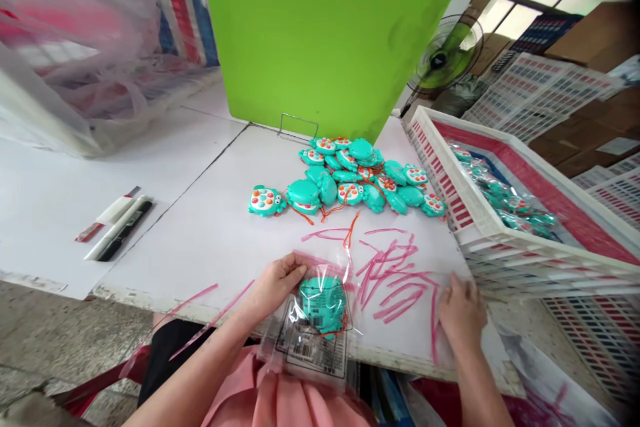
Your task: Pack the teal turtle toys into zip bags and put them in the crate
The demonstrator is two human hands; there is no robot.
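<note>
the left hand (277, 283) pinches the top edge of a clear bag (314, 330) holding a teal toy (323, 302), at the near table edge. just right of the bag, pink strips (395, 277) lie scattered, and the right hand (461, 310) rests flat on them, fingers spread. beyond the bag sits a pile of teal toys (353, 180) before a green board (325, 33). right of the bag, a white crate (500, 233) holds bagged toys. the bag's barcode label is too blurred to read. far left of the bag lie two markers (120, 227).
</note>
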